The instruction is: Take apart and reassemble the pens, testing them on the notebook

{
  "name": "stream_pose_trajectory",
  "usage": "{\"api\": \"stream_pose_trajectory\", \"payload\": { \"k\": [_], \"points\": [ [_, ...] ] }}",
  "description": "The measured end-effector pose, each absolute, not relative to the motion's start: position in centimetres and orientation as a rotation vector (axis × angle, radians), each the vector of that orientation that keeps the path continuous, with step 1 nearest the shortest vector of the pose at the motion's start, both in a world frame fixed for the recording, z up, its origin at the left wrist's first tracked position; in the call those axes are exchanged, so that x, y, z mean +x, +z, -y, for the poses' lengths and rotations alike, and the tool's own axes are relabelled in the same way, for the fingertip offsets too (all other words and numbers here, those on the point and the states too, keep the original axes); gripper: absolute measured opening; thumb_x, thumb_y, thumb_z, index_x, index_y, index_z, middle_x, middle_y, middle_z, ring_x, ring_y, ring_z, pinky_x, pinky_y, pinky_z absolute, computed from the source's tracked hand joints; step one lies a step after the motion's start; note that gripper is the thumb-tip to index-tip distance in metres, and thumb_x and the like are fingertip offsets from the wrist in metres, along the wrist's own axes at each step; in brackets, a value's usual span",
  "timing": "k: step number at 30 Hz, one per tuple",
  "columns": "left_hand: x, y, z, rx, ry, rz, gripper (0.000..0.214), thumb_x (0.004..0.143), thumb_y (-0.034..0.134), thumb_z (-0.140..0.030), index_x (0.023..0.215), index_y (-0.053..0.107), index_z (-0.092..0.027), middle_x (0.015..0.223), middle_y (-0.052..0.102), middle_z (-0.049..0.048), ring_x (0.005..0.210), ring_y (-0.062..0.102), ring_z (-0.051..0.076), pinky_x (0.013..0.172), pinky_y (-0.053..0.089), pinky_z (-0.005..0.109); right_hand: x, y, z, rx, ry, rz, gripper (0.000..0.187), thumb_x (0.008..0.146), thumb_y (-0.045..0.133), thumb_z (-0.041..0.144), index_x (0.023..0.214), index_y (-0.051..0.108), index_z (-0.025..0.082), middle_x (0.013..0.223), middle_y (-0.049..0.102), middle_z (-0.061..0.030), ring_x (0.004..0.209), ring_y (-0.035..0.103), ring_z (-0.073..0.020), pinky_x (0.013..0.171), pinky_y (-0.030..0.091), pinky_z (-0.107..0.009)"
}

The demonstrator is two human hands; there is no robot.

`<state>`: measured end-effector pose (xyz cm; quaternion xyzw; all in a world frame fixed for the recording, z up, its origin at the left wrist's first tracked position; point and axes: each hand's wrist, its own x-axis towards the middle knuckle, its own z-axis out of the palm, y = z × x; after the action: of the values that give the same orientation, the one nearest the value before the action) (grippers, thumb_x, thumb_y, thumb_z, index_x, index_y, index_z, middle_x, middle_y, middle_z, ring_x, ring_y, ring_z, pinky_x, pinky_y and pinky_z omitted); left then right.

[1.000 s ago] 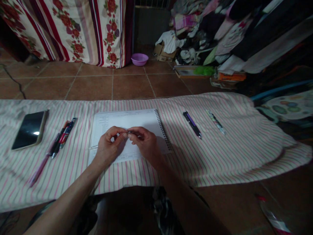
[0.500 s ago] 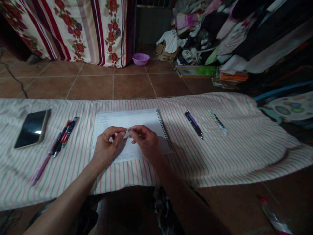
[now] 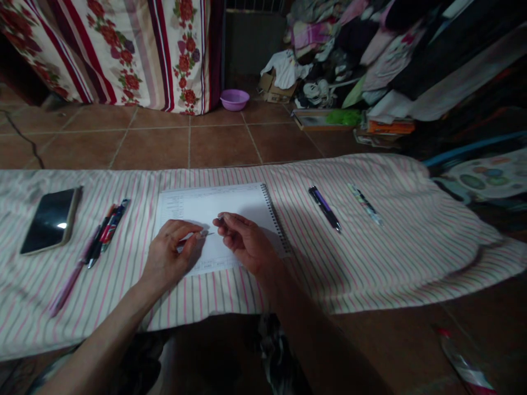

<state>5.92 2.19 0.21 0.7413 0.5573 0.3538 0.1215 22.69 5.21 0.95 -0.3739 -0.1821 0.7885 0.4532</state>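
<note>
My left hand (image 3: 173, 249) is over the left part of a spiral notepad (image 3: 242, 197). Its thumb and fingertips pinch a small pale piece with a thin point (image 3: 207, 233), which points right. To the right, my right hand (image 3: 249, 238) is closed above the page, with a small dark, shiny piece (image 3: 220, 218) between thumb and fingers. The exact kind of either piece is too small to make out. A gap separates the two hands. The page has printed lines along its left and top edges and wire rings on the right.
Left of the notepad lie several pens (image 3: 107, 227) and a phone (image 3: 49, 219). Two dark and purple pens (image 3: 325, 208) and a patterned pen (image 3: 365, 204) lie to its right. A striped cloth (image 3: 395, 247) covers the surface. Beyond it, a purple basin (image 3: 234, 100) stands on the floor.
My hands, whose fingertips were nearly touching, have moved apart. The left went left and slightly down with the pointed piece, now visible; the right has turned a little.
</note>
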Motion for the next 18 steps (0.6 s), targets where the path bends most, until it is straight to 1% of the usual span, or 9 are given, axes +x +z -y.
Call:
{"api": "stream_pose_trajectory", "payload": {
  "k": [3, 8, 15, 18],
  "points": [
    [5.9, 0.27, -2.28, 2.243, 1.021, -1.599, 0.015, 0.083, 0.05, -0.029, 0.085, 0.063, -0.021, 0.082, 0.066, 0.0043, 0.084, 0.057, 0.019, 0.076, 0.048, 0.035, 22.85, 0.84, -5.26, -0.84, 2.044, 0.394, 0.005, 0.072, 0.065, 0.019, 0.073, 0.065, 0.014, 0.072, 0.067, -0.0003, 0.056, 0.056, -0.0026, 0.043, 0.038, -0.009],
    [6.01, 0.43, -2.39, 2.332, 0.935, -1.565, 0.016, 0.081, 0.053, -0.028, 0.09, 0.064, -0.021, 0.088, 0.066, 0.0057, 0.088, 0.056, 0.02, 0.078, 0.047, 0.035, 23.18, 0.69, -5.51, -0.739, 2.196, 0.293, 0.004, 0.076, 0.062, 0.016, 0.073, 0.064, 0.013, 0.071, 0.066, -0.0009, 0.055, 0.055, -0.0019, 0.041, 0.038, -0.006],
    [5.82, -0.07, -2.32, 2.429, 0.846, -1.583, 0.02, 0.081, 0.055, -0.029, 0.094, 0.064, -0.018, 0.088, 0.064, 0.0081, 0.087, 0.053, 0.022, 0.075, 0.047, 0.035, 23.23, 0.98, -5.58, -0.649, 2.331, 0.214, 0.016, 0.085, 0.052, 0.016, 0.073, 0.061, 0.012, 0.069, 0.063, -0.0011, 0.052, 0.053, -0.0006, 0.039, 0.037, -0.003],
    [5.77, -0.24, -2.28, 2.445, 0.836, -1.59, 0.019, 0.081, 0.055, -0.028, 0.093, 0.065, -0.017, 0.088, 0.064, 0.0086, 0.085, 0.053, 0.023, 0.074, 0.047, 0.035, 23.21, 1.0, -5.55, -0.6, 2.391, 0.176, 0.017, 0.086, 0.051, 0.017, 0.073, 0.06, 0.012, 0.068, 0.062, -0.0009, 0.051, 0.052, -0.0001, 0.038, 0.037, -0.001]
  ]
}}
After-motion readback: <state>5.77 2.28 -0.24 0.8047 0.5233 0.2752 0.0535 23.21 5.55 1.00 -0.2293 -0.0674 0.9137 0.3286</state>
